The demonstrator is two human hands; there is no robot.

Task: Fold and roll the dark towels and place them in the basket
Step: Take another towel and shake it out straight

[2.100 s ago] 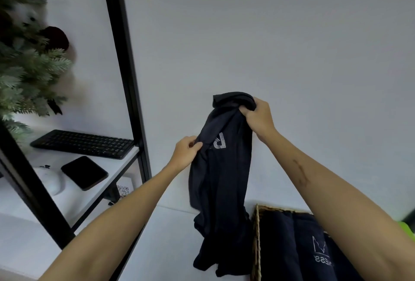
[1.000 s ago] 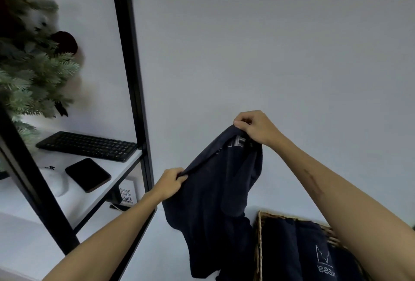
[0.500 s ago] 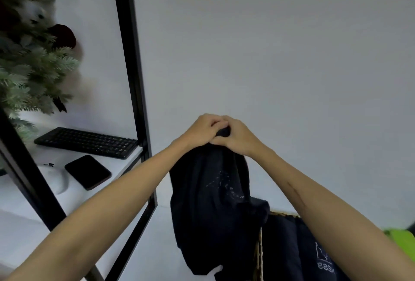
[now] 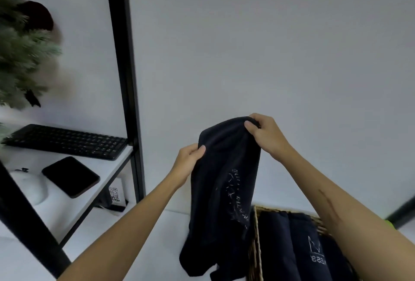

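I have one dark towel [image 4: 224,179] held up in the air in front of the wall, just left of the wicker basket [image 4: 254,247]. My left hand [image 4: 187,160] pinches its upper left edge and my right hand [image 4: 267,133] grips the top fold a little higher. The cloth hangs loose and rumpled below my hands, its lower end bunched over the white table [image 4: 134,235].

By my reading this towel is not yet folded or rolled. In the basket I see dark rolled towels [image 4: 298,247] already standing side by side, so part of the job looks done.

The basket is cut off by the bottom edge and partly hidden by my right forearm, so I cannot count its towels. The pale print on the hanging towel is too blurred to read.
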